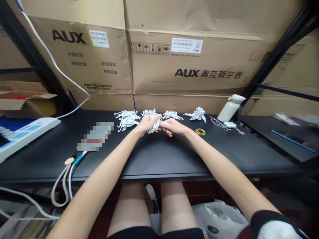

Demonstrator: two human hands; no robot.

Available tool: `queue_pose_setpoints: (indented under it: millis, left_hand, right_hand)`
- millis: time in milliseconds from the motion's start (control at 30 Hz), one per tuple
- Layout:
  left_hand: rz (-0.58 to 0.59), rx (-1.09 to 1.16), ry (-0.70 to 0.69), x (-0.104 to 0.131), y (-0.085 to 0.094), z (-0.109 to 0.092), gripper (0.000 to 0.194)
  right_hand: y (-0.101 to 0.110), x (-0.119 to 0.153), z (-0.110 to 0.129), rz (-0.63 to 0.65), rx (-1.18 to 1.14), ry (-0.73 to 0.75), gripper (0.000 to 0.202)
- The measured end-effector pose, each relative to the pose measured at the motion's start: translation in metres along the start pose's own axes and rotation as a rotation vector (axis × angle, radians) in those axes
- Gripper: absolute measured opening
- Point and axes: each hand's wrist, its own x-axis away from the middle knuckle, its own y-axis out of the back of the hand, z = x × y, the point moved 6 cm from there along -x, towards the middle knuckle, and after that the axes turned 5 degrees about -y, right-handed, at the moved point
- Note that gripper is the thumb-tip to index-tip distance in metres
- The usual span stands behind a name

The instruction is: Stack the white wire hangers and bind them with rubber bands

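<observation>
Near the middle of the black table point(159, 159), my left hand point(147, 124) is closed around a bunch of white hooks point(154, 124). My right hand point(173, 126) touches the right side of that bunch, its thumb and fingers pinching a thin white piece point(164, 122). Behind and beside my hands lie more piles of white hooks, one at the left point(127, 119), one just behind my hands point(148, 113) and one behind my right hand point(172, 115). Farther right is a bundle of white hooks point(197, 114). Yellow rubber bands point(200, 131) lie right of my right hand.
Large cardboard boxes point(179, 66) stand behind the table. A white bottle point(230, 108) and a cable point(219, 123) are at the back right. On the left are a blurred-out phone point(96, 136), a white power strip point(30, 136) and an open carton point(27, 99).
</observation>
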Motion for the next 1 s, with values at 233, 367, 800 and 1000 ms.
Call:
queue_pose_setpoints:
  millis: [233,367,800,1000]
  left_hand:
    - [0.002,0.016,0.054,0.0004,0.0016,0.0030,0.040]
    - [0.043,0.013,0.070,0.0002,0.0009,0.0037,0.040]
    - [0.140,0.008,0.052,0.0031,-0.0037,0.0015,0.042]
    - [0.111,0.010,0.063,0.0024,-0.0023,0.0033,0.043]
  right_hand:
    - [-0.0018,-0.0012,-0.0010,-0.007,-0.039,-0.014,0.050]
    - [-0.0033,-0.0022,-0.0036,-0.010,-0.034,-0.032,0.051]
    - [-0.0006,-0.0023,-0.0054,-0.015,-0.047,-0.014,0.050]
    - [-0.0020,-0.0033,-0.0049,-0.029,-0.024,0.001,0.051]
